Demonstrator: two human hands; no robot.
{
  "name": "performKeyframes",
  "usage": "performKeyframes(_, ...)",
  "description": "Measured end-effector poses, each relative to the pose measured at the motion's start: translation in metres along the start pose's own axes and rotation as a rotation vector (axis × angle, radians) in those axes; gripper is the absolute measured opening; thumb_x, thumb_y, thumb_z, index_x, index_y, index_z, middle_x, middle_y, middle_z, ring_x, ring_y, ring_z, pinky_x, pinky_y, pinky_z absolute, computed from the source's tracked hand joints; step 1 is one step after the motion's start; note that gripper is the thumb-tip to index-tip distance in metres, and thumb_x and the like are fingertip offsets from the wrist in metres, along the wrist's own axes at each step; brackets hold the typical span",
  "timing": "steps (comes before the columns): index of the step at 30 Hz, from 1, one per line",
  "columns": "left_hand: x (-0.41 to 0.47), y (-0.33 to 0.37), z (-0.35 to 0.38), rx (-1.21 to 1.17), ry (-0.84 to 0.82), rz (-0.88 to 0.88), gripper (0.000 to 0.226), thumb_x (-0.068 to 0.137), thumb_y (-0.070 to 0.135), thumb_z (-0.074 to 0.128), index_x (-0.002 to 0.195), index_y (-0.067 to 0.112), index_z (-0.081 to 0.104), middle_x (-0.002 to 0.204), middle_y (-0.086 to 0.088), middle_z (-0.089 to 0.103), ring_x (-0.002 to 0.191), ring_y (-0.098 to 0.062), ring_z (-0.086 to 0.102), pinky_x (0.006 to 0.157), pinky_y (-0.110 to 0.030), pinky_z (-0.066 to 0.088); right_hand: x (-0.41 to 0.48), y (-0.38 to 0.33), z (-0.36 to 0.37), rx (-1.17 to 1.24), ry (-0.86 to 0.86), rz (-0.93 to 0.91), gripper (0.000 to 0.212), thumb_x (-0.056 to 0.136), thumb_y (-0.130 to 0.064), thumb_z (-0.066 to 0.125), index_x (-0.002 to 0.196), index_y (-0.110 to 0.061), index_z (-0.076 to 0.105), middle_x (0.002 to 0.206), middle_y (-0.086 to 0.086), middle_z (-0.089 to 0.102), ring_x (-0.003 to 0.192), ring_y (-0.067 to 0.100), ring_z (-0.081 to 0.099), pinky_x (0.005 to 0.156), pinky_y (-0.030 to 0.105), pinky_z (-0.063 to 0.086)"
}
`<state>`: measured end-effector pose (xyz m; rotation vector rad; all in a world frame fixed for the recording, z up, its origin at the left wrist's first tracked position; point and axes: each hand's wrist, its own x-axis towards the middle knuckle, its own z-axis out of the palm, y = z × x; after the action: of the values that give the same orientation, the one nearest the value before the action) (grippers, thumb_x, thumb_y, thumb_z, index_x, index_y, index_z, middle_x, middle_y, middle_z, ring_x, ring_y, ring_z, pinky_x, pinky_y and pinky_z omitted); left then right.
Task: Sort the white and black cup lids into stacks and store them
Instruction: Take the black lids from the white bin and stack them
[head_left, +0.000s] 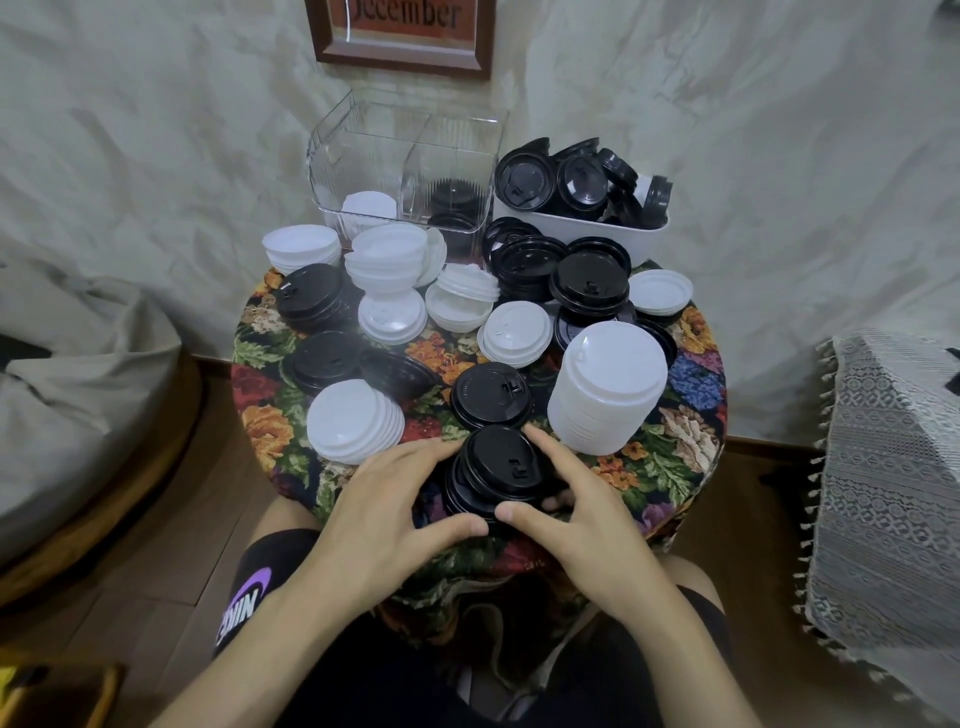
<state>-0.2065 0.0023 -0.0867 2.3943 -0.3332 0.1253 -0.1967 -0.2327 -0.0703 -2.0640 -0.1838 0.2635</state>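
The left hand (400, 499) and right hand (582, 519) clasp a skewed black lid stack (498, 467) at the near edge of the tabletop (675, 452); an uneven squeeze could spill lids off that edge or knock the tall white stack (608, 384) just beside.

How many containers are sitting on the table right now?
2. A clear box stands at the back, with a few lids inside; a white tub sits right of it, heaped with black lids. None seems hidden.

We wear black shorts (278, 553) with a purple-and-white printed logo (247, 597) on the leg below our left hand (395, 499), forearms bare.
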Motion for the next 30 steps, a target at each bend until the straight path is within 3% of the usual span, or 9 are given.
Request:
performKeyframes(4,0.001,-0.002,0.000,0.013,-0.026,-0.019,0.086,0.074,0.089,0.058,0.146,0.042,0.051,0.144,0.026,0.051,0.136,-0.001,0.046,0.112,-0.032,0.039,0.001,0.000,-0.002,-0.026,-0.015,0.014,0.083,0.077,-0.063,0.075,0.149,-0.061,0.034,0.142,-0.022,0.052,0.104,0.005,0.059,0.096,0.032,0.051)
performKeyframes(7,0.001,-0.003,0.001,0.043,-0.048,-0.018,0.088,0.074,0.090,0.057,0.148,0.044,0.047,0.144,0.028,0.046,0.139,-0.003,0.043,0.114,-0.033,0.038,0.002,-0.001,-0.002,-0.052,-0.027,0.014,0.080,0.084,-0.051,0.079,0.151,-0.056,0.035,0.143,-0.021,0.050,0.107,0.002,0.058,0.093,0.023,0.047)
performKeyframes(12,0.003,-0.002,0.001,0.050,-0.050,0.042,0.081,0.079,0.080,0.064,0.149,0.044,0.044,0.140,0.048,0.036,0.140,0.011,0.036,0.115,-0.028,0.035,0.005,-0.003,-0.001,-0.108,-0.047,0.004,0.079,0.087,-0.047,0.078,0.153,-0.049,0.035,0.144,-0.018,0.048,0.119,-0.002,0.052,0.088,0.008,0.042)
performKeyframes(15,0.003,0.000,0.001,0.023,0.007,0.056,0.077,0.080,0.082,0.061,0.145,0.042,0.050,0.132,0.059,0.033,0.131,0.029,0.027,0.108,-0.009,0.027,0.007,-0.005,-0.003,-0.116,-0.067,-0.010,0.080,0.088,-0.045,0.078,0.154,-0.046,0.034,0.147,-0.021,0.046,0.126,-0.003,0.050,0.088,0.008,0.042)
performKeyframes(17,0.002,0.001,0.001,0.019,0.028,0.050,0.077,0.079,0.083,0.059,0.143,0.042,0.051,0.127,0.062,0.032,0.127,0.034,0.022,0.104,-0.004,0.022,0.006,-0.007,-0.006,-0.107,-0.082,-0.023,0.079,0.088,-0.042,0.078,0.154,-0.046,0.035,0.148,-0.027,0.043,0.130,-0.007,0.046,0.090,0.006,0.041)
performKeyframes(19,0.002,0.001,0.002,0.027,0.019,0.049,0.078,0.078,0.084,0.058,0.144,0.045,0.045,0.129,0.061,0.034,0.129,0.030,0.025,0.107,-0.009,0.026,0.004,-0.007,-0.008,-0.117,-0.097,-0.028,0.081,0.087,-0.045,0.078,0.154,-0.051,0.033,0.150,-0.032,0.039,0.134,-0.009,0.041,0.098,0.011,0.041)
performKeyframes(22,0.002,-0.002,0.003,0.036,0.006,0.021,0.093,0.075,0.085,0.058,0.155,0.041,0.041,0.139,0.039,0.042,0.132,0.013,0.036,0.110,-0.024,0.037,-0.001,-0.006,-0.009,-0.195,-0.127,-0.062,0.087,0.083,-0.057,0.074,0.154,-0.057,0.024,0.154,-0.037,0.031,0.144,-0.004,0.030,0.116,0.034,0.036)
performKeyframes(24,0.002,-0.003,0.003,0.003,-0.021,-0.011,0.104,0.071,0.084,0.059,0.160,0.040,0.028,0.139,0.031,0.044,0.130,0.009,0.038,0.107,-0.019,0.035,-0.003,-0.009,-0.010,-0.211,-0.132,-0.076,0.088,0.082,-0.063,0.071,0.156,-0.056,0.023,0.156,-0.037,0.028,0.144,-0.006,0.028,0.119,0.037,0.034)
performKeyframes(30,0.002,-0.002,-0.005,-0.065,-0.041,0.037,0.083,0.076,0.086,0.058,0.148,0.063,0.024,0.135,0.049,0.036,0.130,0.025,0.033,0.106,-0.006,0.029,0.000,-0.016,-0.005,-0.322,-0.085,-0.118,0.075,0.094,-0.051,0.068,0.157,-0.048,0.029,0.149,-0.036,0.031,0.134,0.000,0.038,0.114,0.035,0.037)
